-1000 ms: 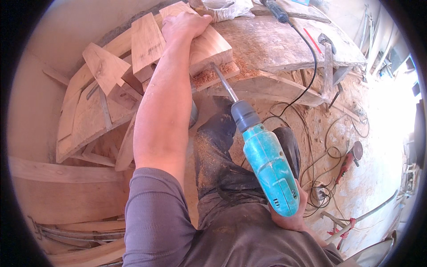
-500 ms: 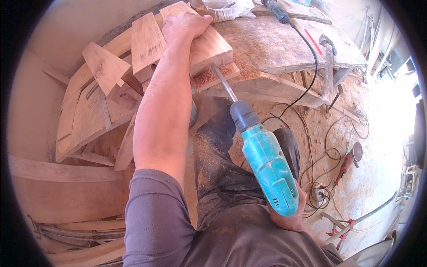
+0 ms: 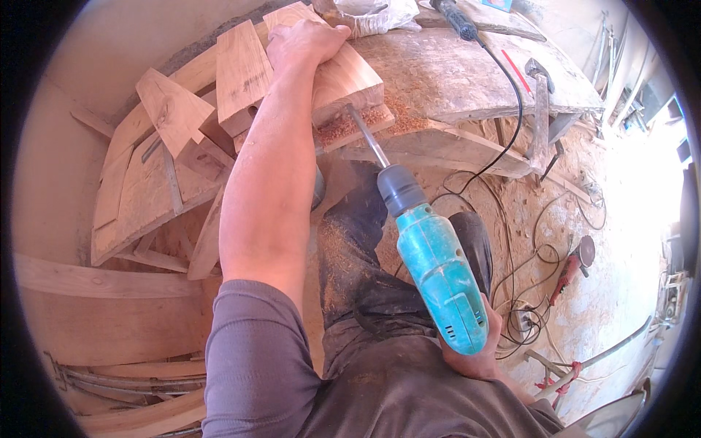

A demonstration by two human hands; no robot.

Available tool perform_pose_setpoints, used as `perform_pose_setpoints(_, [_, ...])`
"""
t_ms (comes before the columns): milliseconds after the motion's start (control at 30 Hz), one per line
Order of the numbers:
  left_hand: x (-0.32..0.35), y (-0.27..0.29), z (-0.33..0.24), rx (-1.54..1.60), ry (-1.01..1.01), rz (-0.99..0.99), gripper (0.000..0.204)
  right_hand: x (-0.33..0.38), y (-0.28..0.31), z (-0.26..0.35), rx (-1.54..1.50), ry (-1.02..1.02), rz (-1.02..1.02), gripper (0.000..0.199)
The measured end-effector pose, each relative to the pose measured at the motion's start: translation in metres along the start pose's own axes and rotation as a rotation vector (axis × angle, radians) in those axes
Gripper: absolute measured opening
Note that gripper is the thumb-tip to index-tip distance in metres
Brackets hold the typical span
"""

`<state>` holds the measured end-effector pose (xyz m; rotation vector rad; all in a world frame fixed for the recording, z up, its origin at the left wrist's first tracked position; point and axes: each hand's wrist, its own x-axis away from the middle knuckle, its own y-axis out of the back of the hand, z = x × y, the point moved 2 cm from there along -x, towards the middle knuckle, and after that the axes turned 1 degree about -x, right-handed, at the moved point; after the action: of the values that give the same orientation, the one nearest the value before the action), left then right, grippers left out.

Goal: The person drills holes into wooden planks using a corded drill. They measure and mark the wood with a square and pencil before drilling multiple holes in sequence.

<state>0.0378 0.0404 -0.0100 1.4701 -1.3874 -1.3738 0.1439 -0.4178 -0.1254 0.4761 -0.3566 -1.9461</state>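
My left hand (image 3: pixel 305 42) is laid across a thick wooden block (image 3: pixel 349 79), gripping it with the thumb toward its right edge and the fingers toward its left. My right hand (image 3: pixel 478 354) is closed round the rear handle of a teal power drill (image 3: pixel 442 274), which hides most of the fingers. From the drill's dark chuck a long metal bit (image 3: pixel 370 137) runs up to the near end face of the block, its tip out of sight there. Reddish wood shavings (image 3: pixel 347 130) lie under that end, on a thinner board (image 3: pixel 378 118).
Another block (image 3: pixel 243 73) lies left of the held one, beside an angled offcut (image 3: pixel 174 109). On the workbench (image 3: pixel 445 77) are a hammer (image 3: pixel 539 102), a red stick (image 3: pixel 516 70) and a corded tool (image 3: pixel 456 18). An angle grinder (image 3: pixel 573 270) and tangled cables (image 3: pixel 529 321) lie on the floor at right.
A few more shavings seem to lie below the block's end. Hands, block and drill keep nearly the same place.
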Motion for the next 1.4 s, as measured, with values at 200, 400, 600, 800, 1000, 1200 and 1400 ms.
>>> perform_pose_setpoints(200, [0.0,0.003,0.003,-0.021,0.008,-0.019,0.075,-0.002,-0.002,-0.006,-0.046,-0.004,-0.001,0.031])
perform_pose_setpoints(400, [-0.001,0.002,0.002,-0.026,0.005,-0.021,0.075,-0.003,-0.003,-0.003,-0.053,-0.038,0.024,0.031])
perform_pose_setpoints(600, [0.008,0.012,-0.006,0.037,-0.061,0.031,0.07,-0.023,0.015,0.045,0.699,0.523,-0.203,0.03])
perform_pose_setpoints(800, [0.01,0.008,0.005,-0.111,-0.03,0.122,0.065,-0.026,0.036,0.092,0.554,0.357,-0.256,0.067])
perform_pose_setpoints(1000, [-0.006,0.007,0.022,0.093,-0.048,0.075,0.068,-0.021,0.041,0.073,1.04,0.333,0.063,0.092])
perform_pose_setpoints(1200, [-0.008,0.001,0.015,-0.075,-0.143,0.07,0.062,-0.04,0.037,-0.009,0.46,0.181,0.282,0.095])
perform_pose_setpoints(1400, [-0.007,0.002,0.015,-0.046,-0.134,0.112,0.063,-0.019,-0.037,-0.079,-0.873,-0.214,0.274,0.083])
